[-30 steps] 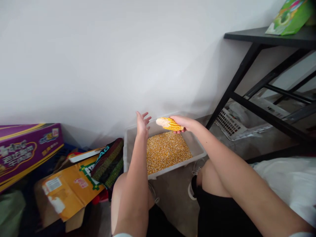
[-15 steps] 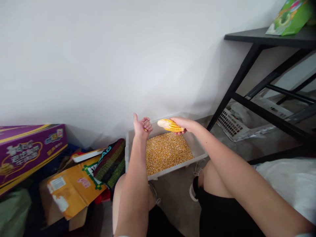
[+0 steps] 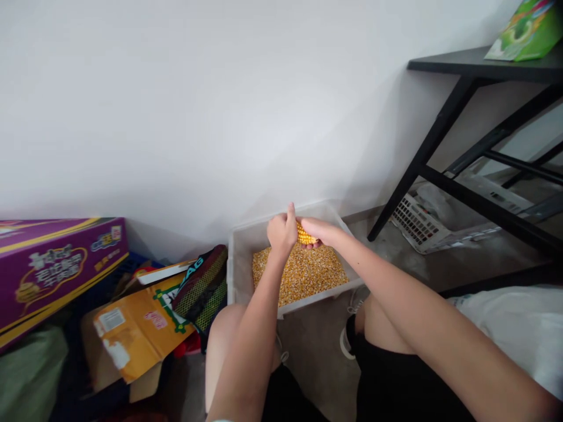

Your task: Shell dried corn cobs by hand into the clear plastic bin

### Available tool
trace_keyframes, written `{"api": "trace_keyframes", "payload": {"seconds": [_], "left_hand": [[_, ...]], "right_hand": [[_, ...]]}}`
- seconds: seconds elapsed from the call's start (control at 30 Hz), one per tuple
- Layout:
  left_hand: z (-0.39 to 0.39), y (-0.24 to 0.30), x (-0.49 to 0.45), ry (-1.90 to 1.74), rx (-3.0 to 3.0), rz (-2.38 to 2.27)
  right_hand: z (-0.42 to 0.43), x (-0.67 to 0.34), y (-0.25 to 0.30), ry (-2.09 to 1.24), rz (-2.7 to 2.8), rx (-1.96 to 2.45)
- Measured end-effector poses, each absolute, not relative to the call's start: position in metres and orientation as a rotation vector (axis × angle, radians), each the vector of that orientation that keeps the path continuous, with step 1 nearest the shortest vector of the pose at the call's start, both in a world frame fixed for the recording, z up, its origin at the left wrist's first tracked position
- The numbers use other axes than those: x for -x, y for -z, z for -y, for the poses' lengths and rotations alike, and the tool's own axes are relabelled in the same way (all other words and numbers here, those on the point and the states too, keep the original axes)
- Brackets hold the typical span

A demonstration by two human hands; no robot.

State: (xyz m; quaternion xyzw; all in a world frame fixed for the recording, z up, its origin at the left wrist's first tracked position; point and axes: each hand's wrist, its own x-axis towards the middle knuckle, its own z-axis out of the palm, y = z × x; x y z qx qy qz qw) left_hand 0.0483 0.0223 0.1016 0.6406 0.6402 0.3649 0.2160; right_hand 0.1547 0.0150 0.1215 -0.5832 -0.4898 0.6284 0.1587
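Note:
A yellow corn cob point(image 3: 305, 234) is held over a white plastic bin point(image 3: 240, 258). My right hand point(image 3: 320, 230) grips its right end, fingers wrapped beneath. My left hand point(image 3: 282, 231) is closed around the left end, thumb pointing up, and hides the bare, pale tip of the cob. Loose corn kernels point(image 3: 314, 272) lie in a wide heap in the bin below both hands.
To the left are a purple printed carton point(image 3: 65, 264), a flattened yellow box point(image 3: 136, 331) and a mesh bag point(image 3: 202, 290). A black table frame point(image 3: 422, 158) stands at the right, with a white plastic basket point(image 3: 417, 225) under it. A white wall rises behind the bin.
My left hand has moved right and closed on the cob's pale end, where before it was apart from it. My right hand keeps its hold on the cob. The view has shifted slightly.

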Motion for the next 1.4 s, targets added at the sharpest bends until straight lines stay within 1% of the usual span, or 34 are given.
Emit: {"api": "trace_keyframes", "payload": {"seconds": [0.1,0.2,0.47,0.57,0.63,0.9,1.1,1.17,1.3,1.4], "left_hand": [[-0.028,-0.090,-0.044,-0.981,-1.788,-1.790],[-0.035,-0.086,-0.036,-0.978,-1.874,-1.685],[-0.040,-0.093,-0.008,-0.931,-2.158,-1.403],[-0.037,-0.094,-0.006,-0.874,-2.254,-1.228],[-0.036,-0.094,-0.008,-0.846,-2.309,-1.198],[-0.031,-0.103,-0.013,-0.769,-2.513,-1.298],[-0.029,-0.108,-0.002,-0.633,-2.468,-1.644],[-0.030,-0.108,-0.003,-0.671,-2.385,-1.683],[-0.032,-0.106,-0.017,-0.870,-2.296,-1.695],[-0.034,-0.103,-0.029,-0.851,-2.255,-1.694]], "right_hand": [[-0.013,-0.156,-0.123,-1.789,1.470,1.758],[-0.016,-0.165,-0.123,-1.819,1.505,1.793],[-0.027,-0.178,-0.115,-1.792,1.447,1.867],[-0.029,-0.179,-0.112,-1.771,1.416,1.857],[-0.030,-0.182,-0.111,-1.757,1.397,1.853],[-0.034,-0.188,-0.106,-1.716,1.343,1.845],[-0.037,-0.195,-0.104,-1.674,1.282,1.877],[-0.037,-0.193,-0.102,-1.666,1.284,1.867],[-0.035,-0.176,-0.098,-1.667,1.299,1.774],[-0.029,-0.157,-0.101,-1.688,1.311,1.682]]}}
